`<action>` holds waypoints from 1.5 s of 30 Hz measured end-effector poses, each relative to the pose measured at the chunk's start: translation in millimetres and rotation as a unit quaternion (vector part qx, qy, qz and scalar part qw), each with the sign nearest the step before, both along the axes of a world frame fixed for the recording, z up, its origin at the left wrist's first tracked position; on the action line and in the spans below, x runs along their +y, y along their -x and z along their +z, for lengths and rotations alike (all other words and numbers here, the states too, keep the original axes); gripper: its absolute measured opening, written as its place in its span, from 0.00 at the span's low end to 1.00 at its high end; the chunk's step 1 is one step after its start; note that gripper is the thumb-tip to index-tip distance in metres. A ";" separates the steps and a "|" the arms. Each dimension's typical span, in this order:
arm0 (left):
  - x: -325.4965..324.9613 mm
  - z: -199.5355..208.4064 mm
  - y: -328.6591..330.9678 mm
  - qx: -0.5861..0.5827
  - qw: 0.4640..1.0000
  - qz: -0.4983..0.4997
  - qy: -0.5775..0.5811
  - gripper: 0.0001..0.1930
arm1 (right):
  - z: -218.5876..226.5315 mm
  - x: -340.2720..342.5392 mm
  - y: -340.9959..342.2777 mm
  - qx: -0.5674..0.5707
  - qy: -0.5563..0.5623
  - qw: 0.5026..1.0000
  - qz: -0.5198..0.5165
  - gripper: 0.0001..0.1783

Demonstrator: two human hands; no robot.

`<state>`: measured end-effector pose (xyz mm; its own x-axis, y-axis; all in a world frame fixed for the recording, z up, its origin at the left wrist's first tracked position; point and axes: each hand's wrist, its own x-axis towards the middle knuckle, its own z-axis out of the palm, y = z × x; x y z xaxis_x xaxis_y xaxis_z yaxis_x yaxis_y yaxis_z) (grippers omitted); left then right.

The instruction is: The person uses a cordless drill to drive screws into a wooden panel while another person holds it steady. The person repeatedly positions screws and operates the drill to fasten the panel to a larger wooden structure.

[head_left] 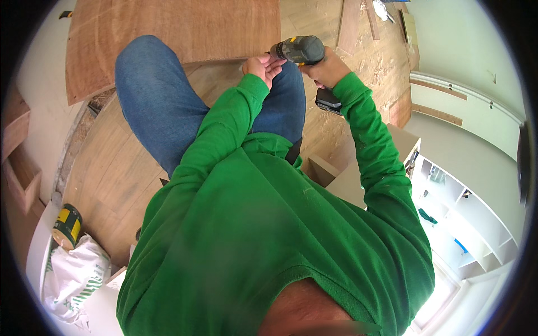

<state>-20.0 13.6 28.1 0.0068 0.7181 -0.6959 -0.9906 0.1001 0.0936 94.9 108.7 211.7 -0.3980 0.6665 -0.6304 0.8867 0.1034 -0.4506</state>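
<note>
Pale brown floor [112,179] runs all around the person in green, with bits of sawdust on it over to the right. Right hand [327,68] first: its fingers are wrapped around the handle of a dark drill [302,50], with the battery poking out below. Left hand [262,67] sits just beside the drill's nose, palm partly up, fingers loosely bent. I cannot tell if it pinches something small.

The drill is up above the right knee, and its nose points left, to the edge of a big reddish-brown board [174,28]. I can't see for sure whether the tip touches the wood.

To do this bit well, I think the drill should be kept straight and steady, with the wrist in line behind it. A soft squeeze and a slow start would be best. Those left fingers are very near the part that spins, so they should stay out of its way, and the loose cuff too.

Farther out, the legs in blue jeans [157,84] are bent by the board. Thin wood strips [348,25] lie past the drill. A white shelf [482,224] is on the right. Far left, a green and yellow can [68,224] is by a white bag [78,274].
</note>
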 end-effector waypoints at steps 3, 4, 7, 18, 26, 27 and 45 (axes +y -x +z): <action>0.9 -8.6 1.2 0.010 1.000 -0.016 -0.007 0.19 | 0.6 6.4 6.4 -0.017 0.011 1.000 0.006 0.12; 0.7 -11.6 1.9 0.025 0.999 -0.032 -0.010 0.19 | 0.1 8.0 9.0 -0.015 0.014 1.000 0.004 0.11; -2.8 -18.2 5.9 0.111 0.987 -0.117 0.008 0.18 | 0.4 14.3 13.9 -0.014 0.027 1.000 0.005 0.12; -0.3 -13.8 60.2 0.781 0.619 -0.082 -0.022 0.16 | 2.4 26.1 19.5 -0.020 0.044 0.999 0.004 0.13; 5.6 -31.9 47.9 0.797 0.571 -0.175 -0.089 0.18 | 0.7 25.5 21.7 -0.076 0.033 0.996 0.040 0.10; 6.2 -35.8 49.2 0.792 0.578 -0.175 -0.090 0.18 | 0.9 25.3 22.1 -0.078 0.031 0.996 0.041 0.10; 0.3 -49.1 58.8 0.832 0.519 -0.153 -0.123 0.25 | 0.9 34.4 22.1 -0.065 0.037 0.994 0.077 0.13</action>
<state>-78.8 13.9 -21.0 -0.3179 0.9286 0.1911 0.5399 0.0116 0.8416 72.8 143.2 212.6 -0.4040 0.5543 -0.7277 0.9140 0.2130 -0.3453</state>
